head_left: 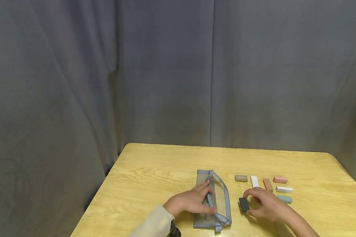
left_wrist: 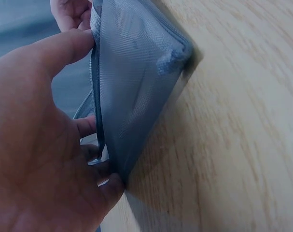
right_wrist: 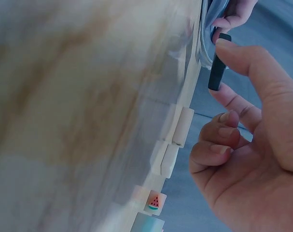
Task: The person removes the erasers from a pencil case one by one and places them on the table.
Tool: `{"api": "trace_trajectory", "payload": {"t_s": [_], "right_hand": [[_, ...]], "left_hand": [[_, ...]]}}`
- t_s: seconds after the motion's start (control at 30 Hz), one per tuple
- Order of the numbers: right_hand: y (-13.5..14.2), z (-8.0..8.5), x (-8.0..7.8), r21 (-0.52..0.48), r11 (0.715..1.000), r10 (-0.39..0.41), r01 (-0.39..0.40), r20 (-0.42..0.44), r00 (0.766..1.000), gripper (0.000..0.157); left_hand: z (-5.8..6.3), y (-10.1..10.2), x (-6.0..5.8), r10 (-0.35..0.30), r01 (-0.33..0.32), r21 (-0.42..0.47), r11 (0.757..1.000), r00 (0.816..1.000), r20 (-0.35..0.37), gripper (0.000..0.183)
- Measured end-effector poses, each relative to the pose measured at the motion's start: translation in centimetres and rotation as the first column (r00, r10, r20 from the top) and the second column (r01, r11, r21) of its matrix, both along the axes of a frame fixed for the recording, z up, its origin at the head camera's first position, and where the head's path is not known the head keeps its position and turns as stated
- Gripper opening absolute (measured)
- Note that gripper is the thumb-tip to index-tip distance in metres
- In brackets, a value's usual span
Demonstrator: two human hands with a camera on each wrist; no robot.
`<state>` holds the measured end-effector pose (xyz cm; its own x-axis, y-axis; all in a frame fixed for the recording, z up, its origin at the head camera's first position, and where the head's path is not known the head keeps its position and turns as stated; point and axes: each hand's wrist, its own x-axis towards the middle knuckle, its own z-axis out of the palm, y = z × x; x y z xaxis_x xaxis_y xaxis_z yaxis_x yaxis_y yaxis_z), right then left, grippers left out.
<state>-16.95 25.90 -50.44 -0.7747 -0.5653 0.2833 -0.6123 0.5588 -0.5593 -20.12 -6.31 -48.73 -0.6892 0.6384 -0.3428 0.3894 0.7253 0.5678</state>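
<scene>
A grey mesh zip pouch (head_left: 201,219) lies on the table with its mouth parted. My left hand (head_left: 192,200) holds the pouch by its zipped edge, thumb and fingers spread along the opening. In the left wrist view, the thumb presses the zip edge and fingertips reach the mesh lower down. Just right of the pouch, my right hand (head_left: 267,205) pinches a black eraser (head_left: 244,204) between thumb and index finger by its two ends. The right wrist view shows this eraser (right_wrist: 217,67) edge-on, with the other fingers curled in towards the palm.
Beyond the right hand lie several small eraser-like blocks: a brown one (head_left: 241,178), a white one (head_left: 254,181), an orange and green one (head_left: 268,184), a pink one (head_left: 280,179), a second white one (head_left: 284,189) and a teal one (head_left: 285,199). Grey curtains (head_left: 166,72) surround the wooden table (head_left: 154,164).
</scene>
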Motion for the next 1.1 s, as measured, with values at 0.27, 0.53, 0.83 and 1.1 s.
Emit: {"api": "trace_trajectory", "payload": {"t_s": [0.27,0.53,0.83,1.1], "right_hand": [[0.1,0.6,0.1,0.025,0.999,0.023,-0.023,0.007,1.0,0.041],[1.2,0.6,0.0,-0.008,0.999,0.042,-0.042,0.03,0.999,0.042],[2.7,0.6,0.4,0.01,1.0,0.008,-0.008,0.049,0.999,0.042],[3.5,0.9,0.4,0.071,0.997,-0.049,0.042,0.1,0.994,0.041]], "left_hand": [[0.4,0.0,-0.6,-0.006,0.006,-0.008,1.0,1.0,-0.03,0.063],[0.1,0.0,-0.3,-0.002,0.002,0.007,1.0,1.0,-0.026,0.064],[0.1,-0.1,0.1,0.012,-0.012,0.017,1.0,1.0,0.003,0.06],[0.2,0.0,0.3,0.018,-0.018,0.017,1.0,1.0,0.004,0.062]]}}
